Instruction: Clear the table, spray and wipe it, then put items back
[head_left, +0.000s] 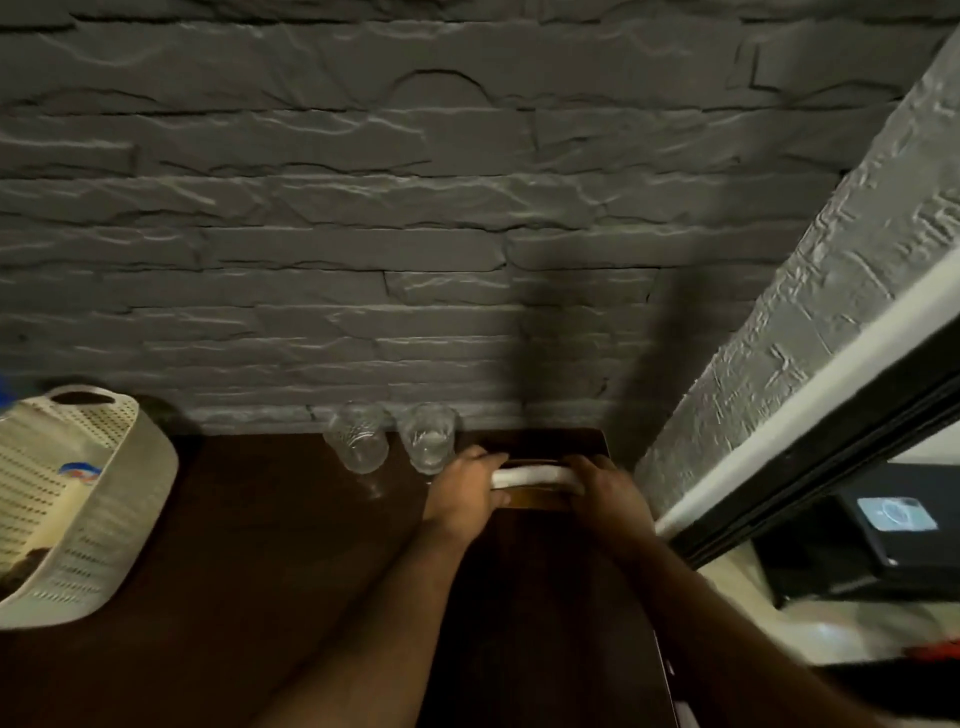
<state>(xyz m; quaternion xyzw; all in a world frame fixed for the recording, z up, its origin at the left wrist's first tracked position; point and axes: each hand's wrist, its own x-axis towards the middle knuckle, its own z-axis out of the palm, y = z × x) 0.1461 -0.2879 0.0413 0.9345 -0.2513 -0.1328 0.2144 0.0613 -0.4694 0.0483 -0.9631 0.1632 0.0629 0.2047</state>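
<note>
A dark wooden table (270, 545) stands against a grey stone wall. At its far right corner both hands hold a white, flat item (530, 475) that rests on a brown wooden piece (535, 498). My left hand (467, 491) grips the white item's left end and my right hand (605, 491) grips its right end. Two clear patterned glasses stand upright just left of the hands, near the wall: one glass (358, 436) further left, the other glass (430, 439) almost touching my left hand.
A cream perforated plastic basket (104, 509) with items inside sits on the table's left side. On the right, past a white and black frame (779, 499), a dark box (883, 545) lies lower down. The stone wall (415, 234) closes off the far side.
</note>
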